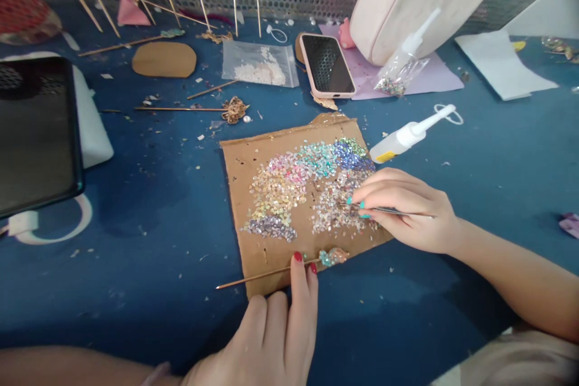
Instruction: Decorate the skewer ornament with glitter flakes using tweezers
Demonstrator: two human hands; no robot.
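A slim, smooth wooden stick (257, 276) lies slantwise over the near edge of a flat brown cardboard sheet (262, 259), its head (333, 257) crusted with teal and peach glitter near the sheet's near right corner. The left hand (271, 338) has two red-nailed fingers close together on the stick; whether they pinch or merely press cannot be told. The right hand (414, 211) pinches thin metal tweezers (400, 212) over the sheet's right edge, hiding some of the small, shiny chips (275, 193) heaped by colour. A white plastic bottle (398, 140) lies just beside the sheet's far right corner, crowding that side. Toward the worktop's (149, 253) far edge are a glossy phone (328, 66), a clear pouch (260, 64) of pale bits and a smooth pale-pink bag (398, 6); a dark-screened tablet (36, 132) fills the left edge.
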